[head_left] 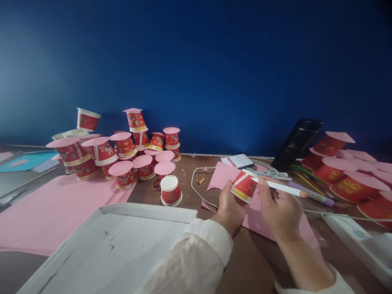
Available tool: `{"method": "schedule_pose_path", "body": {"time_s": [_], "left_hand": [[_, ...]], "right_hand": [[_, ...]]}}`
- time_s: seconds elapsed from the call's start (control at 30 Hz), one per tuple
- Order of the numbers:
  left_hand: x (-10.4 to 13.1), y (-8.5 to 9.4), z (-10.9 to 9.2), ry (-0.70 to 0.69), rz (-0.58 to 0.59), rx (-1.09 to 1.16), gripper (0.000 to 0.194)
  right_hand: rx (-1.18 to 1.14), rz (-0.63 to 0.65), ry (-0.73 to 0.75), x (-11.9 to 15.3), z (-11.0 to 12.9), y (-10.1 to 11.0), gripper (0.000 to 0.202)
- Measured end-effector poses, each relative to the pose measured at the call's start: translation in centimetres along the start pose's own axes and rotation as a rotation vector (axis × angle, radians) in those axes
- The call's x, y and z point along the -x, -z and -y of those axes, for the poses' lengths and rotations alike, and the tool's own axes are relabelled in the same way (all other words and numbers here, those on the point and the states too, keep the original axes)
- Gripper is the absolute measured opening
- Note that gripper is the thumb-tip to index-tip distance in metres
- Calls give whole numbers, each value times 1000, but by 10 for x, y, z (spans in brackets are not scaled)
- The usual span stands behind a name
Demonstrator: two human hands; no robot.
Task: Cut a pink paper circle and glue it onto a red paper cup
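My left hand (230, 208) is closed around a red paper cup (244, 186) with a white label strip, which it holds tilted above the table. In my right hand (282, 212) is a white marker (288, 188) with an orange end; its tip end points at the cup, though whether it touches cannot be told. Beneath both hands lies a pink paper sheet (257, 218), and a cut pink piece (222, 174) shows behind the cup. A small orange cap (201, 181) rests on the table to the left of them.
Stacked red cups topped with pink discs (122, 168) stand left; more cups (349, 185) are at the right. A lone cup (170, 191) stands behind a white box lid (101, 253). A phone (237, 161), black bottle (295, 143) and white cable (192, 181) lie toward the wall.
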State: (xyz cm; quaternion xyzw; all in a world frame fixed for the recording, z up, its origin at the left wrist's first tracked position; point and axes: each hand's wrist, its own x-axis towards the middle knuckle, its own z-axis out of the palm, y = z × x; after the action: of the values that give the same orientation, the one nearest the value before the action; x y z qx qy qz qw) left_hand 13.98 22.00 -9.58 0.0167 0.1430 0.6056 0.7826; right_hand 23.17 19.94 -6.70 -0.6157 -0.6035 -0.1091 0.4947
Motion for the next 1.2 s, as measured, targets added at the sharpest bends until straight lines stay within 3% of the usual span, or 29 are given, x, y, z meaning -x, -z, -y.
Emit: {"method": "schedule_pose_path", "body": {"time_s": [0.5,0.9,1.2], "left_hand": [[-1,1,-2,-4,-70,29,38],[-3,7,-3,24,36,47,47],[2,-3,-5,3,-72,35,44]], "right_hand": [[-20,46,-21,-1,0,1,42],[-7,4,-1,-1,2,1,44],[-5,3,44,2,1,-3,45]]}}
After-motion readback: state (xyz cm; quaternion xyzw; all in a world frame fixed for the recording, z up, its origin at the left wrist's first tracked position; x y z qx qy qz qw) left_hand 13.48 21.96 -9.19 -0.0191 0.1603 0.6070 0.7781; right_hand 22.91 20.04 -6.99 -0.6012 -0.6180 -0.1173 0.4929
